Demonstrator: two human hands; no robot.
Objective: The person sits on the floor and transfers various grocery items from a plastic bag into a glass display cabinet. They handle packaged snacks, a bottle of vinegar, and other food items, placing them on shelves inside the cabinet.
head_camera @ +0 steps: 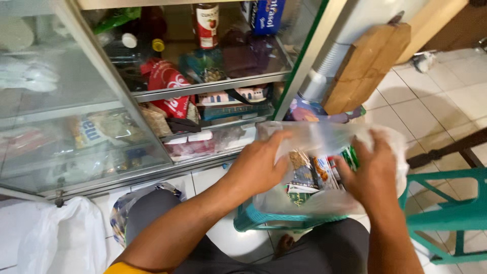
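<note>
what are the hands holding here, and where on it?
Both hold a clear plastic bag of packets: left hand grips the mouth's left rim, right hand the right rim, spreading it open.

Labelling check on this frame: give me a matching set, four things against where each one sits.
Things:
1. clear plastic bag
2. wooden board
3. white bag
4. red-labelled bottle

Places:
A. top cabinet shelf
B. floor, lower left
C. between both hands, on a teal basket
D. leaning upright, right of the cabinet

Pairs: 1-C, 2-D, 3-B, 4-A
</note>
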